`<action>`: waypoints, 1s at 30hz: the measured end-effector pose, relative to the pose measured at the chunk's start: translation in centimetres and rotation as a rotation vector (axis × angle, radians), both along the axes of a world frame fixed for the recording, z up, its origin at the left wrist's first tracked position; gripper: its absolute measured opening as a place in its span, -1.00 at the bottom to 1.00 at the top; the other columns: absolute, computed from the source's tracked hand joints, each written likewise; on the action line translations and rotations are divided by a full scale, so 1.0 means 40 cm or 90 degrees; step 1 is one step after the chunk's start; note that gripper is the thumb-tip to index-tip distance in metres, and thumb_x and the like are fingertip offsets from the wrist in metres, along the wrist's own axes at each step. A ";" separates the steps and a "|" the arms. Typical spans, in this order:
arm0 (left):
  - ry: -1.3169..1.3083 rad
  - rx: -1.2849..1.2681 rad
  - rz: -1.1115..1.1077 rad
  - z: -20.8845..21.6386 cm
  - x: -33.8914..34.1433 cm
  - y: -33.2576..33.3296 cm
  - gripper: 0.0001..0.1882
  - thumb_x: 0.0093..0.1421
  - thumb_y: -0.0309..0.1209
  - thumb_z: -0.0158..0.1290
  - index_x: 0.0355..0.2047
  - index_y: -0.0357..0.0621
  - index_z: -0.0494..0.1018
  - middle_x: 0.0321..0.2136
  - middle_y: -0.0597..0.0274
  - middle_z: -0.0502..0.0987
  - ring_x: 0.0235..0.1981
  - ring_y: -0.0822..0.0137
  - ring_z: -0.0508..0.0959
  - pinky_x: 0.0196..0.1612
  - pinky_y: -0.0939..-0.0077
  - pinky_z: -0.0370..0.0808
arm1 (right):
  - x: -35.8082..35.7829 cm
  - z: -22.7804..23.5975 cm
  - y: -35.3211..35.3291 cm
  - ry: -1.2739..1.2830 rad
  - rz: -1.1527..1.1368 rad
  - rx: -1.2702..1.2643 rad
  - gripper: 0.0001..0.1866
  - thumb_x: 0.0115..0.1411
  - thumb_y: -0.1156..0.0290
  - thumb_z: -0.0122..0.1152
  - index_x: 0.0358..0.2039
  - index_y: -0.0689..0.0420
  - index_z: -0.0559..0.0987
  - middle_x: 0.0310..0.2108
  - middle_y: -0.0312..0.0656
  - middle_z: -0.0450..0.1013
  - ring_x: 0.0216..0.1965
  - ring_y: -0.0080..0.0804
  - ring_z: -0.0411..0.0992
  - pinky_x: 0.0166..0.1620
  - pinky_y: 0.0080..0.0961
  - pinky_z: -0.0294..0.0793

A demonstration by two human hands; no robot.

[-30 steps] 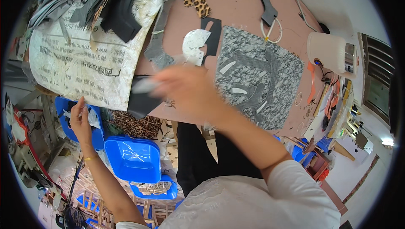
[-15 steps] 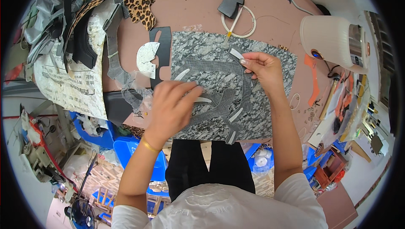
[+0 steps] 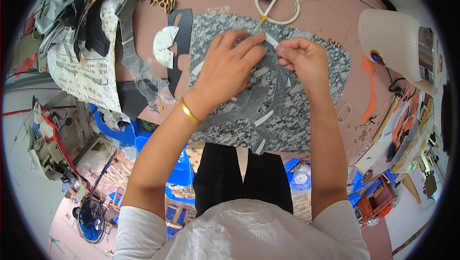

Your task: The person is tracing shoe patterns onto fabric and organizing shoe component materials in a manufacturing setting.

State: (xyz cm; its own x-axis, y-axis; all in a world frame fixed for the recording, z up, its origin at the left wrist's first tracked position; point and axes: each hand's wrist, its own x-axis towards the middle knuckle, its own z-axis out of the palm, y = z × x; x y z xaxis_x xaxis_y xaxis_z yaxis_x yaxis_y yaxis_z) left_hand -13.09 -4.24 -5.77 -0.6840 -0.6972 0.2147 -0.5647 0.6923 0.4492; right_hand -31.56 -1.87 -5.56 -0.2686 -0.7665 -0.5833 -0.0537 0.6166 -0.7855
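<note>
- The right hand (image 3: 303, 58) pinches a small white strip (image 3: 271, 40) at the slab's far edge.
- The left hand (image 3: 226, 70) lies flat, fingers spread, just left of that pinch, pressing the grey shaped piece (image 3: 268, 99) onto the speckled slab (image 3: 326, 68).
- Several strips already sit below the pinch; this one looks not yet done.

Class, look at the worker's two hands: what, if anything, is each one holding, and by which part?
Right hand pinches one end of a small white strip. Left hand holds nothing; it presses flat on the grey speckled slab.
</note>
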 end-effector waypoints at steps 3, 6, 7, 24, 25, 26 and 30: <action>-0.038 -0.039 -0.012 -0.015 -0.011 -0.008 -0.70 -0.07 -0.51 0.03 -0.26 -0.05 0.43 -0.06 0.34 0.47 -0.06 0.16 0.39 0.00 0.30 0.29 | -0.008 -0.013 -0.006 0.048 0.039 -0.013 -0.89 0.02 0.46 0.28 -0.47 0.24 0.59 -0.57 -0.27 0.53 -0.59 -0.62 0.46 -0.50 -0.66 0.40; -0.082 -0.074 0.014 -0.010 -0.036 0.006 -0.58 -0.09 -0.59 0.05 -0.15 -0.01 0.44 -0.03 0.39 0.46 -0.01 0.13 0.37 0.01 0.25 0.31 | -0.007 -0.013 0.002 0.184 0.094 0.016 -0.88 0.00 0.42 0.27 -0.47 0.19 0.58 -0.59 -0.29 0.51 -0.59 -0.58 0.47 -0.47 -0.60 0.41; -0.087 -0.082 0.013 -0.012 -0.039 0.008 -0.56 -0.09 -0.57 0.05 -0.13 -0.01 0.44 -0.05 0.40 0.46 0.00 0.14 0.37 0.02 0.25 0.31 | -0.006 -0.015 0.006 0.272 0.120 0.002 -0.84 -0.01 0.38 0.29 -0.44 0.16 0.54 -0.61 -0.31 0.49 -0.59 -0.53 0.45 -0.44 -0.58 0.40; 0.133 -0.002 0.410 0.050 0.415 0.221 -0.77 -0.12 -0.51 0.12 -0.37 -0.08 0.50 -0.20 0.20 0.48 -0.17 0.08 0.43 -0.12 0.23 0.38 | -0.060 0.009 0.164 0.427 0.331 -0.139 -0.76 0.23 0.41 0.14 -0.13 0.26 0.49 -0.46 -0.33 0.37 -0.48 -0.62 0.28 -0.38 -0.66 0.32; 0.162 -0.053 0.535 0.031 0.496 0.239 -0.82 -0.08 -0.51 0.11 -0.39 -0.08 0.51 -0.30 0.21 0.50 -0.22 0.10 0.45 -0.16 0.25 0.40 | -0.050 0.014 0.154 0.426 0.315 -0.194 -0.76 0.24 0.41 0.12 -0.14 0.26 0.49 -0.45 -0.33 0.39 -0.48 -0.63 0.28 -0.39 -0.67 0.32; 0.166 -0.028 0.658 0.028 0.573 0.251 -0.86 -0.05 -0.52 0.09 -0.41 -0.08 0.51 -0.37 0.17 0.51 -0.26 0.11 0.46 -0.18 0.28 0.41 | -0.035 0.020 0.140 0.425 0.299 -0.245 -0.77 0.25 0.41 0.11 -0.15 0.27 0.50 -0.44 -0.32 0.40 -0.48 -0.65 0.29 -0.40 -0.69 0.31; 0.089 -0.028 0.872 0.024 0.874 0.245 -0.90 0.05 -0.45 0.08 -0.46 -0.20 0.53 -0.46 0.05 0.49 -0.37 0.03 0.46 -0.24 0.22 0.38 | 0.098 0.081 0.077 0.404 0.356 -0.232 -0.80 0.24 0.43 0.11 -0.18 0.27 0.51 -0.43 -0.30 0.43 -0.46 -0.65 0.32 -0.39 -0.70 0.33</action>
